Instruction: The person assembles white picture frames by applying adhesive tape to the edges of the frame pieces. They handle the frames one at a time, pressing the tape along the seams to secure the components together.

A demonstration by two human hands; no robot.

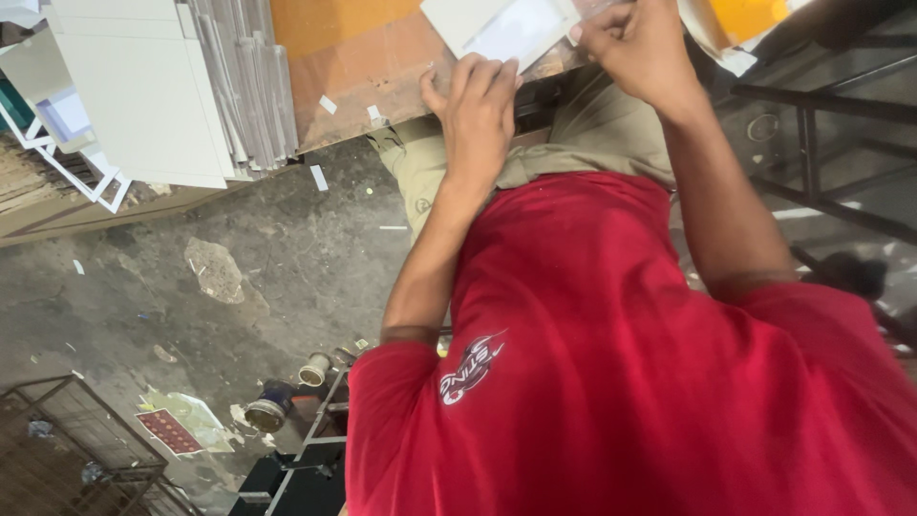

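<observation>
Both hands work at the top edge of the view, over a worn wooden board [363, 67], and the scene reads across as follows. Far left, a stack of white panels [143, 96] rests on the board with a row of thin grey sheets [253, 86] leaning beside it. Below lies a dirty concrete floor [287, 268] strewn with paper scraps, with a wire crate [67, 449] and two small tins [269, 406] near the bottom. Further right, the left hand [478, 110] lies flat and spread, its fingers pressing on the near edge of a white sheet [506, 29] that lies on the board, partly cut off by the frame. Just beside it, the right hand [635, 48] is curled, thumb and fingers seeming to pinch the sheet's right corner. A red shirt [621, 382] fills the lower right, and a dark metal frame [812, 143] stands beyond. By my reading, the step in hand is steadying and working the sheet's corner. A further move would call for the flat hand to keep the sheet pinned so that it does not slide.
</observation>
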